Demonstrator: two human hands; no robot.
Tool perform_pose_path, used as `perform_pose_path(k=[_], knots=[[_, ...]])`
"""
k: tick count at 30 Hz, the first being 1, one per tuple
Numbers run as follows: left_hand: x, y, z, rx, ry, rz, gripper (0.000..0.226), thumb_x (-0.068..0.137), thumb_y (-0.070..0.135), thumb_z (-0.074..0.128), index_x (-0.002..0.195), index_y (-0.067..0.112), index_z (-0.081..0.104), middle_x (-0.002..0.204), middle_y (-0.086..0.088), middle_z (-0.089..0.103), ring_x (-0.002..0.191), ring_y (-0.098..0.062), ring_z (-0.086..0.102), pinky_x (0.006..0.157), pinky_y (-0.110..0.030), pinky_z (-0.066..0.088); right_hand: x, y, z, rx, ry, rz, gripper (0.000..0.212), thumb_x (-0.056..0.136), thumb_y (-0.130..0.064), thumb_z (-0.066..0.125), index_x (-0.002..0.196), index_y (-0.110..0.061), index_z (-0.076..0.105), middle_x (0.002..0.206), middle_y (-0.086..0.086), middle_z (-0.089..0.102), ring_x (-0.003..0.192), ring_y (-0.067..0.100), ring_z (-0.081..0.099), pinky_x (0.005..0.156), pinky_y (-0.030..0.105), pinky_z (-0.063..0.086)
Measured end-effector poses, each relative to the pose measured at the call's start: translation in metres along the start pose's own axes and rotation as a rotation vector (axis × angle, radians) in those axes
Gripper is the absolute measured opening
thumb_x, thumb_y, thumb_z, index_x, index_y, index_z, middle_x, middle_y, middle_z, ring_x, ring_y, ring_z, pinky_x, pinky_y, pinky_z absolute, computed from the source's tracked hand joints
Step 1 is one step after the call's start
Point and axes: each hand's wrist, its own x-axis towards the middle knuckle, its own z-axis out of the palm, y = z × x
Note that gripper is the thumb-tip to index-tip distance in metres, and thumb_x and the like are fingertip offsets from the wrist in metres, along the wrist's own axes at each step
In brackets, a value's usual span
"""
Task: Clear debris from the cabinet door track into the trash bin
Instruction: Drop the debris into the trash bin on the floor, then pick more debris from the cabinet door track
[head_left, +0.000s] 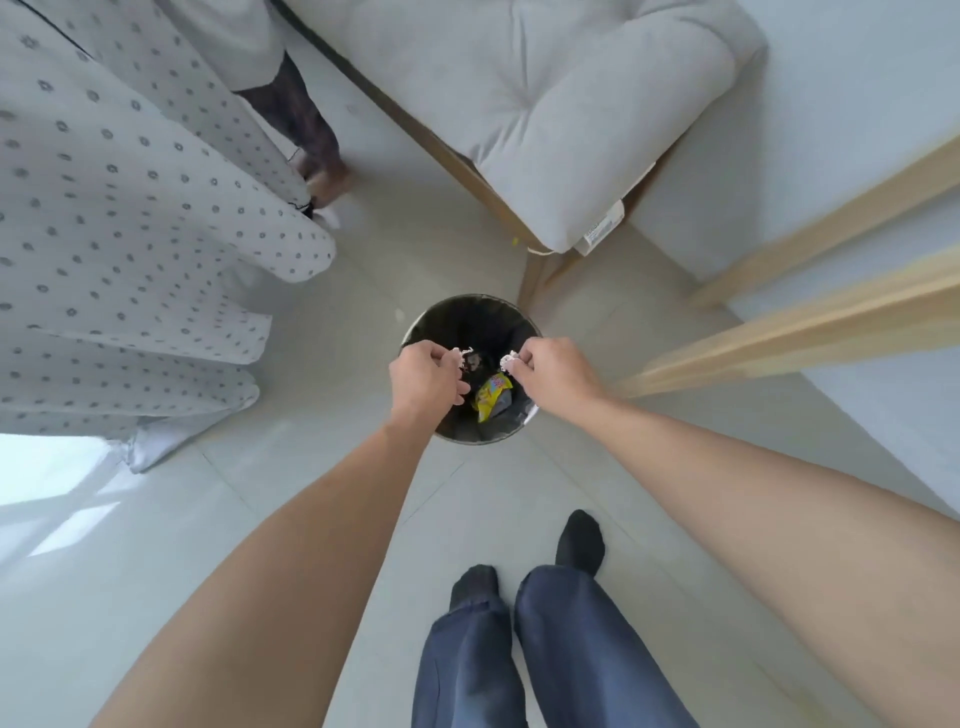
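Note:
A round metal trash bin (470, 306) with a dark liner stands on the pale tiled floor, straight below me. Inside lies a yellow wrapper (492, 397) among dark scraps. My left hand (423, 382) hovers over the bin's left rim, fingers pinched on a small white crumpled scrap (460, 356). My right hand (550, 371) hovers over the right rim, pinched on another white crumpled scrap (509, 361). The cabinet door track is out of view.
A grey cushioned wooden chair (571, 119) stands just behind the bin. Pale wooden rails (789, 322) run at the right. A dotted white curtain (119, 234) hangs at the left. My legs in blue trousers and dark socks (519, 597) stand below.

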Motion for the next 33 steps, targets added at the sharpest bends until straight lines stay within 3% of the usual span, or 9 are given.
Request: perform_pose_path(k=[3, 7, 17, 21, 23, 25, 27, 29, 33], knots=[[0.009, -0.024, 0.006, 0.077, -0.069, -0.077, 0.041, 0.109, 0.021, 0.062, 0.146, 0.007, 0.056, 0.082, -0.011, 0.078, 0.051, -0.013, 0.07, 0.037, -0.016, 0.05, 0.007, 0.012, 0.025, -0.052, -0.09, 0.067, 0.043, 0.1, -0.042, 0.059, 0.124, -0.007, 0.064, 0.105, 0.011, 0.076, 0.105, 0.037, 0.068, 0.087, 0.048, 0.058], [-0.009, -0.037, -0.008, 0.105, -0.05, -0.081, 0.042, 0.105, 0.02, 0.061, 0.144, 0.006, 0.059, 0.087, -0.01, 0.076, 0.049, -0.014, 0.067, 0.035, -0.017, 0.047, -0.019, 0.018, 0.017, -0.037, -0.076, 0.081, 0.051, 0.101, -0.046, 0.057, 0.144, -0.02, 0.053, 0.115, 0.001, 0.074, 0.112, 0.03, 0.067, 0.09, 0.046, 0.057], [-0.13, 0.084, -0.105, 0.145, -0.072, 0.153, 0.044, 0.102, 0.028, 0.064, 0.142, 0.011, 0.063, 0.084, -0.004, 0.079, 0.04, -0.002, 0.066, 0.046, -0.021, 0.054, -0.125, -0.056, -0.131, 0.07, 0.137, 0.082, 0.05, 0.099, -0.054, 0.054, 0.141, -0.027, 0.057, 0.119, -0.009, 0.074, 0.116, 0.024, 0.067, 0.091, 0.04, 0.051], [-0.195, 0.161, -0.142, 0.153, -0.093, 0.306, 0.048, 0.1, 0.035, 0.064, 0.142, 0.013, 0.062, 0.089, -0.005, 0.081, 0.077, -0.024, 0.079, 0.087, -0.044, 0.066, -0.19, -0.089, -0.209, 0.123, 0.29, 0.06, 0.046, 0.099, -0.053, 0.055, 0.137, -0.026, 0.061, 0.108, -0.01, 0.074, 0.11, 0.022, 0.068, 0.085, 0.037, 0.05], [-0.228, 0.194, -0.154, 0.148, -0.108, 0.385, 0.05, 0.099, 0.039, 0.065, 0.144, 0.015, 0.061, 0.096, -0.005, 0.079, 0.069, -0.017, 0.078, 0.083, -0.041, 0.066, -0.227, -0.097, -0.243, 0.158, 0.382, 0.074, 0.043, 0.098, -0.053, 0.057, 0.132, -0.027, 0.064, 0.103, -0.011, 0.073, 0.107, 0.023, 0.07, 0.079, 0.035, 0.048], [-0.262, 0.224, -0.159, 0.15, -0.125, 0.472, 0.049, 0.099, 0.039, 0.067, 0.142, 0.017, 0.063, 0.086, -0.001, 0.078, 0.05, -0.004, 0.071, 0.072, -0.034, 0.065, -0.267, -0.098, -0.271, 0.206, 0.465, 0.126, 0.044, 0.097, -0.054, 0.058, 0.131, -0.028, 0.065, 0.106, -0.011, 0.075, 0.109, 0.023, 0.07, 0.081, 0.035, 0.047], [-0.294, 0.252, -0.156, 0.157, -0.146, 0.55, 0.048, 0.098, 0.039, 0.071, 0.139, 0.017, 0.065, 0.073, 0.002, 0.076, 0.046, 0.001, 0.067, 0.064, -0.028, 0.06, -0.306, -0.091, -0.295, 0.248, 0.533, 0.175, 0.046, 0.096, -0.055, 0.058, 0.133, -0.028, 0.065, 0.113, -0.008, 0.076, 0.112, 0.024, 0.069, 0.088, 0.036, 0.049], [-0.323, 0.28, -0.148, 0.165, -0.189, 0.627, 0.048, 0.098, 0.039, 0.072, 0.138, 0.015, 0.064, 0.072, 0.003, 0.076, 0.05, -0.005, 0.069, 0.058, -0.025, 0.056, -0.342, -0.079, -0.315, 0.287, 0.593, 0.216, 0.046, 0.096, -0.055, 0.058, 0.133, -0.028, 0.065, 0.116, -0.007, 0.075, 0.113, 0.024, 0.068, 0.093, 0.038, 0.05], [-0.372, 0.333, -0.119, 0.241, -0.281, 0.801, 0.049, 0.1, 0.042, 0.071, 0.14, 0.015, 0.062, 0.087, -0.002, 0.079, 0.071, -0.022, 0.074, 0.075, -0.037, 0.061, -0.406, -0.047, -0.35, 0.346, 0.722, 0.296, 0.041, 0.095, -0.054, 0.057, 0.125, -0.028, 0.068, 0.118, -0.005, 0.074, 0.113, 0.026, 0.067, 0.094, 0.04, 0.053]])
